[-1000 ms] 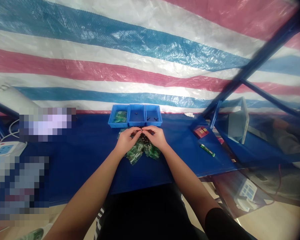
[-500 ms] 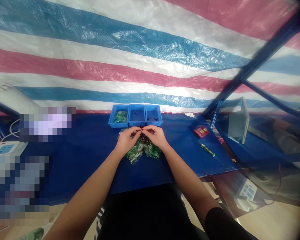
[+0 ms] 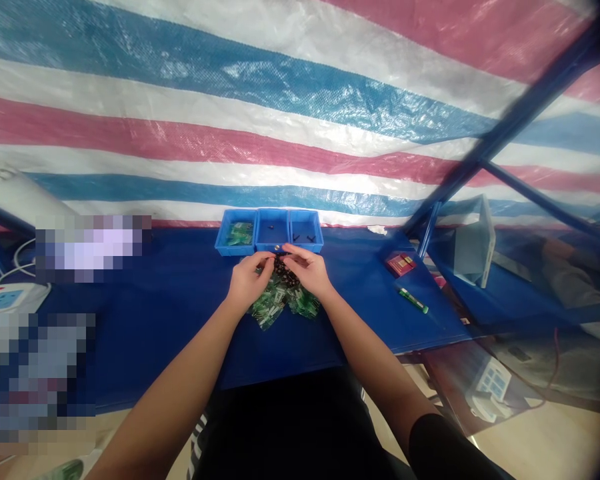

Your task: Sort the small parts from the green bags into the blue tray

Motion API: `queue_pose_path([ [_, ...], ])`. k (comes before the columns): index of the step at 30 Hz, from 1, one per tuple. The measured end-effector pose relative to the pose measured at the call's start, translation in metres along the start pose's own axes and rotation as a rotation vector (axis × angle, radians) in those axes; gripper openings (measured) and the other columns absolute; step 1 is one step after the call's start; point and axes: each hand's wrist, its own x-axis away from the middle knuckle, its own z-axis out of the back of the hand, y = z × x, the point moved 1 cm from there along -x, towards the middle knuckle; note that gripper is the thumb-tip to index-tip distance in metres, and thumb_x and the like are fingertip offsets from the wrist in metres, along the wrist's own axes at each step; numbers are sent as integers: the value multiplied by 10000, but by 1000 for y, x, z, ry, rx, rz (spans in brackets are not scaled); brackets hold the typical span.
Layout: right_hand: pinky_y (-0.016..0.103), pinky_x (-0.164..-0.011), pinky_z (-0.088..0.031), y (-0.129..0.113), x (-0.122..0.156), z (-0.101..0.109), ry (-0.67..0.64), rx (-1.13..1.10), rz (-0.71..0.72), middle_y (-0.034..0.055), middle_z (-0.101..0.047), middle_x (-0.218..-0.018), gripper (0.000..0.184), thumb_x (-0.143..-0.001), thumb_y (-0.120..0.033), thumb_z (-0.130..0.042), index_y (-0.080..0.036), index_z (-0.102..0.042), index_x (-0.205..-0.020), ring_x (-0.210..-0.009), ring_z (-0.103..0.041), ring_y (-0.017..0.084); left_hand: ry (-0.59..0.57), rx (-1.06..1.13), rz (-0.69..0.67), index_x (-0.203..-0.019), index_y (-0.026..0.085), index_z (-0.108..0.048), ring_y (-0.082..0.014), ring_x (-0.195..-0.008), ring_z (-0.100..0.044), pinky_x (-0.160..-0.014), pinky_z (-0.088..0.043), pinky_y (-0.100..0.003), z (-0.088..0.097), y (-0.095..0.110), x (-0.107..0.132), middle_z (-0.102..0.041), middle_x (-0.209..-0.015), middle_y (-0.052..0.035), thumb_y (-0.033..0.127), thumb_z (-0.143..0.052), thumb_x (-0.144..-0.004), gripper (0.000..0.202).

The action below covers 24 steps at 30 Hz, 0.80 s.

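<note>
Left hand works best kept low, its pinch close over the heap so that a slipped piece drops back among its like; its wrist lies level, forearm slanting up from the lower left, thumb and forefinger nearly meeting, though whether they grip anything I cannot tell. Beyond it, the left blue bin holds green packets. More clear-and-green packets lie on the blue table, under and in front of the hands, and the heap of small dark parts sits between both palms. One round brassy piece shows at the front of the middle blue bin, just beside the right forefinger; such a tiny part probably wants a light fingertip touch. Right hand mirrors the left, palm inward, thumb and extended forefinger parted, nothing visibly gripped between them.
</note>
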Motion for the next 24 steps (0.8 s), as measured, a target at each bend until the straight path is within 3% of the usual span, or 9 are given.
queue_pose_path([
  [3, 335, -850, -599, -6, 3, -1, -37, 59, 58, 64, -651, -1282, 510, -840, -432, -651, -269, -590, -1320, -1089, -672, 227, 25, -6, 3, -1036, 196, -679, -147, -734, -635, -588, -457, -222, 0, -1, 0, -686, -801, -26, 388, -510, -925, 277],
  [9, 311, -749, -577, -2, 1, 11, 58, 412, 158, 42, -749, -985, 235, -897, -336, -572, -240, -739, -1032, -809, -696, 182, -1, -13, -5, -1043, 197, -683, -149, -733, -633, -558, -445, -215, -1, -3, 0, -683, -807, -31, 386, -513, -928, 279],
  [12, 325, -785, -547, 4, -2, 18, 71, 584, 175, 32, -741, -978, 210, -890, -275, -569, -247, -734, -1017, -847, -675, 190, -11, -14, -6, -1043, 199, -685, -149, -722, -632, -585, -462, -222, -2, -3, 0, -680, -797, -29, 381, -517, -928, 274],
  [16, 388, -891, -487, 7, -4, 20, -48, 771, 190, 48, -732, -959, 182, -851, -213, -623, -233, -734, -994, -898, -637, 221, -1, -14, -7, -1033, 201, -687, -145, -712, -633, -607, -472, -226, -2, -3, 0, -679, -792, -21, 374, -530, -923, 258],
  [24, 421, -941, -415, 6, -1, 8, -208, 845, 253, 60, -695, -1077, 237, -896, -221, -583, -249, -723, -1085, -979, -556, 238, -3, -31, -6, -1030, 203, -688, -143, -712, -637, -632, -485, -228, -3, -1, 0, -684, -793, -17, 371, -534, -921, 252],
])
